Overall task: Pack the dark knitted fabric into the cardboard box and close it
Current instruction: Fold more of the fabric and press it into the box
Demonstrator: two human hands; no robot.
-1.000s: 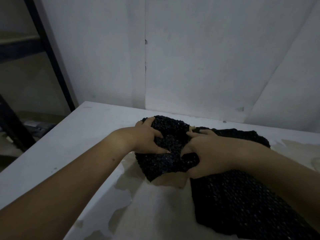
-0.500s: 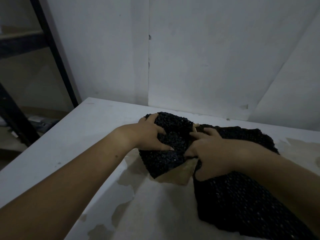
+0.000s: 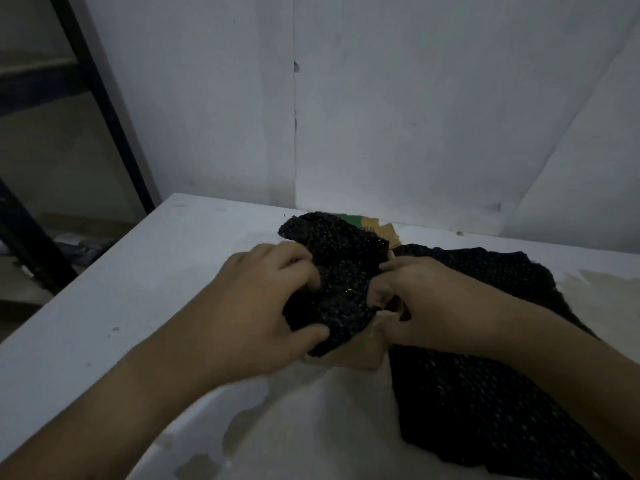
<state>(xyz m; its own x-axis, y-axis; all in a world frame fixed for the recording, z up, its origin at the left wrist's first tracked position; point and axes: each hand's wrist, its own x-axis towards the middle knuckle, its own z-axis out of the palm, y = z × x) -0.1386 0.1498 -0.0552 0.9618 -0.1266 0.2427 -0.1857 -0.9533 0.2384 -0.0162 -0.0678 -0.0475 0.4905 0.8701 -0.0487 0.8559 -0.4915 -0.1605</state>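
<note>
Both hands work a wad of fabric down into the box, which sits on the table, nearly hidden beneath it. The left hand curls its fingers round the wad from 9 o'clock, likely to compress it. The right hand pinches fabric at the 3 o'clock rim, probably feeding it in. Much of the cloth trails toward 4 o'clock. A flap at 12 o'clock shows a green patch, with no legible writing.

fabric: black, open knit | box: tan, green patch | table: white
</note>
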